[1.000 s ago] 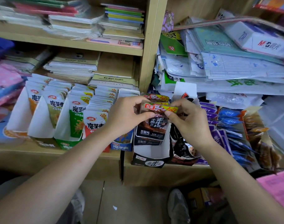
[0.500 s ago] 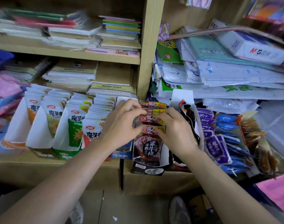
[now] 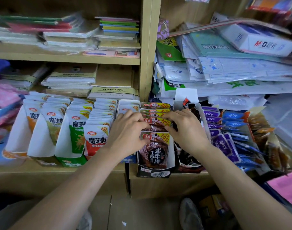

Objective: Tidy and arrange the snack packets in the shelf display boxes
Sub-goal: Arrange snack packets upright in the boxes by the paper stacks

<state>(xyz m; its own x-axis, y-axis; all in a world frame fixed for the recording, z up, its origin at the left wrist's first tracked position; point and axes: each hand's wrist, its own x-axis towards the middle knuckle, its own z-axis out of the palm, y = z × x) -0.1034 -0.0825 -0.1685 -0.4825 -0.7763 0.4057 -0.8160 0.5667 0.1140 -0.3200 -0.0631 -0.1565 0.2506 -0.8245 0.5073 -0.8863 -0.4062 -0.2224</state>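
A black display box point(image 3: 154, 173) on the lower shelf holds a row of dark snack packets point(image 3: 154, 150) with red and yellow tops. My left hand point(image 3: 127, 133) grips the row from its left side, fingers curled onto the packet tops. My right hand point(image 3: 186, 131) grips the same packets from the right side, fingertips pressing between them. White boxes of konjac snack packets point(image 3: 95, 138) stand in rows to the left. Purple packets point(image 3: 221, 143) and blue packets point(image 3: 235, 125) lie to the right.
A wooden upright point(image 3: 148, 50) divides the shelf. Stacked notebooks point(image 3: 70, 80) lie behind the left boxes and piled paper packs point(image 3: 233, 70) behind the right ones. A second black box point(image 3: 190, 160) stands right of the held row. Brown snack packets point(image 3: 264, 133) lie at far right.
One second ago both hands held a single packet up above the box. They have since lowered it into the row and now press on the packets from both sides.
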